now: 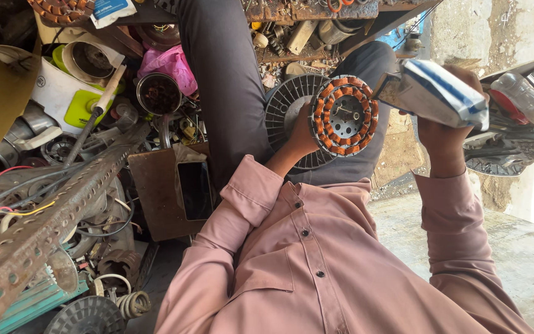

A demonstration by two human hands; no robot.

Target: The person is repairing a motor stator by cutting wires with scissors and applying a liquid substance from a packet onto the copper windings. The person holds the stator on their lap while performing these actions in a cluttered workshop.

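Against dark trousers, round copper-wound stator (345,115), grey centre.

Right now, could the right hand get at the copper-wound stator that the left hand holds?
Probably not freely: the right hand is shut on a white and blue packet. The stator, in the left hand, sits just beside it, nothing between.

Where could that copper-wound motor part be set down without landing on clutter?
The bare concrete floor beside the right sleeve is free. The lap holds a ribbed fan housing. Left of the legs is crowded: perforated angle bar, wires, pots.
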